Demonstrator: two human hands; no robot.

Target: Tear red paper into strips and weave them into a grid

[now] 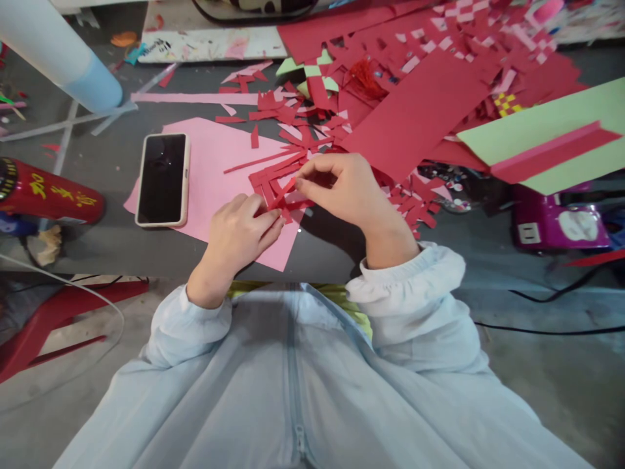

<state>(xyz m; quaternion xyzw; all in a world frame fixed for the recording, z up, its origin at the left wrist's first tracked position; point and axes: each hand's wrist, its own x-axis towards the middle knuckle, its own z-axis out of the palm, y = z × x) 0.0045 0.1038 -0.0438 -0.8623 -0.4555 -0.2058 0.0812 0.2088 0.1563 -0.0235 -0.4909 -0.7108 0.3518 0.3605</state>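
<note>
My right hand [349,189] pinches the upper end of a narrow red paper strip [284,194] between thumb and fingertips. At the strip's lower end, my left hand [240,229] is closed with thumb and forefinger on it, knuckles up. Just beyond lies a woven piece of red paper strips [262,179], partly hidden by my fingers. Beneath it all is a pink paper sheet [205,153]. Loose red paper scraps [293,117] are heaped beyond my hands, and a large red paper sheet [420,117] lies past my right hand.
A phone [163,179] rests on the pink sheet's left part. Farther left are a red can [53,195] and a white and blue cylinder [92,81]. Green paper [547,130] and a purple packet [556,221] lie right. A black cable [551,331] runs below the table edge.
</note>
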